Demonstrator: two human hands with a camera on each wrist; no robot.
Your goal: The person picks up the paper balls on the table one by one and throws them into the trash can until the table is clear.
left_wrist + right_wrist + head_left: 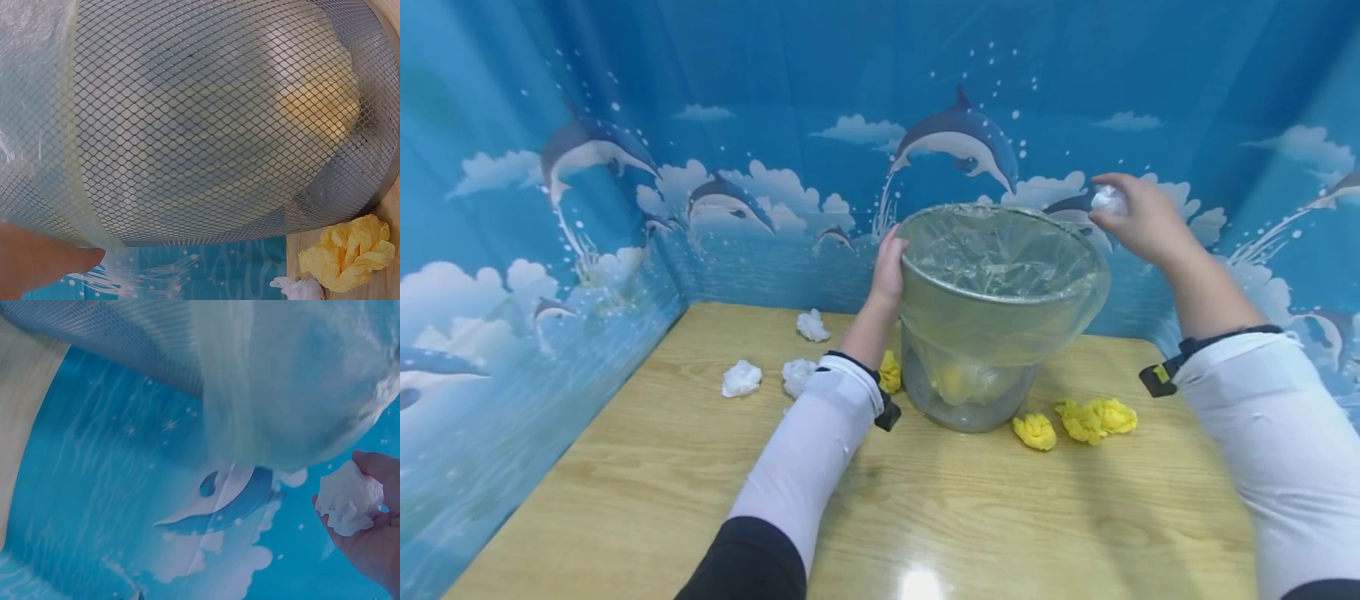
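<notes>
A metal mesh wastebasket [925, 367] stands on the table, lined with a pale yellow translucent bag [1000, 325] folded over its rim. My left hand [891, 265] grips the basket's left rim through the bag; part of that hand [47, 259] shows low in the left wrist view. To the right of the rim and a little above it, my right hand [1150, 221] is raised, pinching a crumpled white paper ball [350, 499] between thumb and fingers. Through the mesh, a yellow crumpled ball [322, 106] shows near the bottom of the basket.
Several white crumpled balls [742, 378] lie on the table [662, 467] left of the basket. One yellow ball [890, 372] sits close by its left side, and several more yellow balls [1034, 431] lie at its front right. A dolphin-printed curtain [820, 75] surrounds the back and sides.
</notes>
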